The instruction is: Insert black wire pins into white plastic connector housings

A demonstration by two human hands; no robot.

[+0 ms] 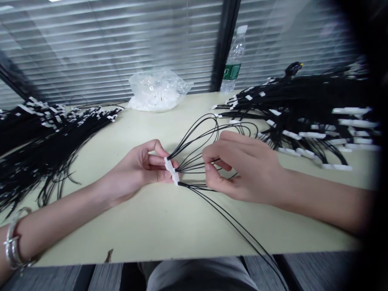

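Between the thumb and fingers of my left hand is a long white connector, held at a slant above the table. Thin black wires leave its right side in groups; some loop up and around to the right, others trail down past the table's front edge. My right hand is over these wires, right of the connector, its thumb and index finger pinched together. Wires pass at and behind those fingertips, but what the pinch holds is too small to make out.
Bundles of black wires with white ends lie at the left. More wires with white connectors are heaped at the right. A clear bag of white parts and a plastic bottle stand at the back of the table.
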